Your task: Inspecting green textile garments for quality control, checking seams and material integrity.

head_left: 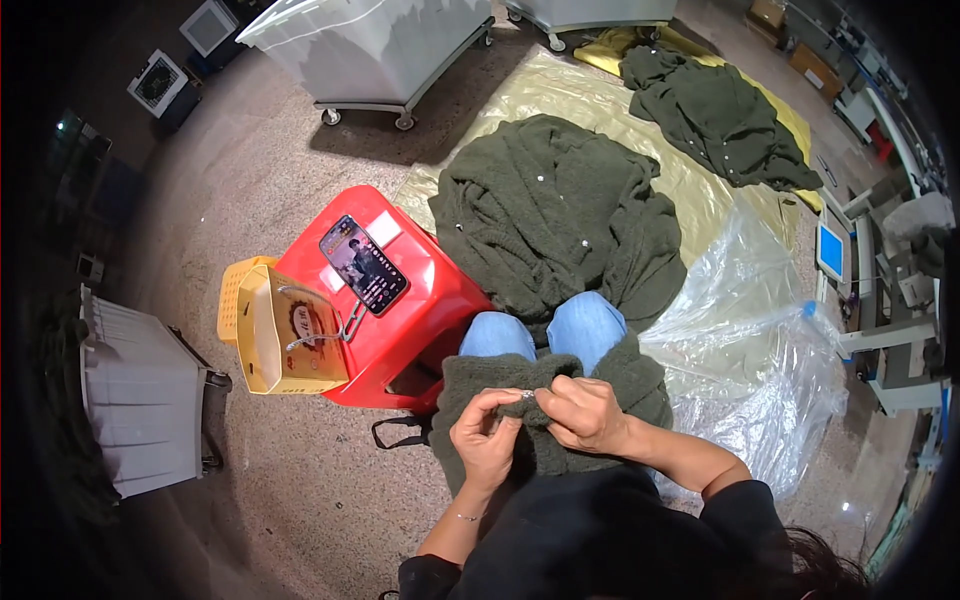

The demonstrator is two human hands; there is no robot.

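A dark green fleecy garment (640, 385) lies across my lap, over blue jeans. My left hand (485, 440) pinches its edge between thumb and fingers. Close beside it, my right hand (583, 412) is closed on the same edge, its fingers curled. Between the two sets of fingertips shows a small shiny silvery piece (528, 394), too small to name. A large heap of the same green fleece (560, 215) rests on the floor sheet just beyond my knees, dotted with small bright spots.
To my left stands a red plastic stool (430, 290) bearing a propped phone (364, 264) and a yellowish open box (262, 330). Clear plastic film (750, 370) lies at right. Another green pile (715, 115) sits farther off. Wheeled grey bins (370, 50) stand behind; a whitish bin (140, 395) is far left.
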